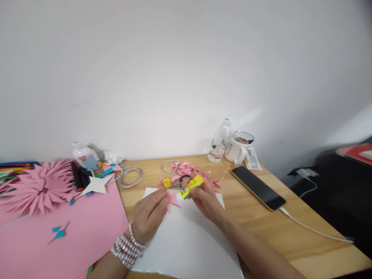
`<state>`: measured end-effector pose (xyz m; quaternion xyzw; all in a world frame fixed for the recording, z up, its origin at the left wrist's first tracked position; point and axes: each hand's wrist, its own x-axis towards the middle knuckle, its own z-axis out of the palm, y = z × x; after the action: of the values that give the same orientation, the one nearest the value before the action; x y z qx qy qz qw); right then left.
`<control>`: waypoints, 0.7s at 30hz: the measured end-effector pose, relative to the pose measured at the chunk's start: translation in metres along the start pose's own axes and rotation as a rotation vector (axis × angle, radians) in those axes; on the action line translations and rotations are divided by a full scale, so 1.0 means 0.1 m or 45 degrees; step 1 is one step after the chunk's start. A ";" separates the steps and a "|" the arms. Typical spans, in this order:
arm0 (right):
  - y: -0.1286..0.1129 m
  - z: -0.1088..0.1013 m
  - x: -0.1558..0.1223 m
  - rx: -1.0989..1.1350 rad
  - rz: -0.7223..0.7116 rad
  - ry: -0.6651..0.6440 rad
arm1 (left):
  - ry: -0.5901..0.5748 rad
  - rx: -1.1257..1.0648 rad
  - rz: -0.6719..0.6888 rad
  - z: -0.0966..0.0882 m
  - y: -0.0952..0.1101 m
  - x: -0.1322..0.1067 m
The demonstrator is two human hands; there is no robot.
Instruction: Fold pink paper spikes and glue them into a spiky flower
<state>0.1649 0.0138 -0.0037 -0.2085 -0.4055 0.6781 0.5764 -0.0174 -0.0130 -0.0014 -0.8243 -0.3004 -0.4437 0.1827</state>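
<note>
Glue stick (194,184), yellow, is gripped in the right hand (205,198), fingers closed round it and its lower end pointing down toward a pink folded paper piece (173,201). The left hand (151,213) pinches that piece by one end over the white sheet (192,240), which reaches from mid-worktop toward the front edge of the worktop (293,232). The stick's end is just beside the paper; whether they touch, I cannot tell. Beyond the hands, toward the back edge, are a yellow cap (166,183), partly hidden scissors (176,185) and a cluster of pink folded pieces (187,169). A phone (258,188) lies near the right edge. By the back right corner, a plastic bottle (220,141) stands beside a white mug (236,151). A pink paper flower (40,188) lies toward the back left.
</note>
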 end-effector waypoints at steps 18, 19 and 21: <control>-0.41 -0.64 0.28 -1.012 -0.352 0.630 | 0.082 0.035 -0.096 0.03 0.05 0.01; -0.43 -0.67 0.27 -1.322 -0.310 0.642 | 0.083 0.035 -0.096 0.03 0.05 0.01; -0.47 -0.74 0.24 -1.853 -0.149 0.555 | 0.085 0.030 -0.102 0.03 0.04 0.00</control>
<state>0.2431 0.0601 -0.0051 -0.6435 -0.6376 0.1515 0.3955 -0.0123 -0.0145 -0.0028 -0.7942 -0.3320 -0.4743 0.1843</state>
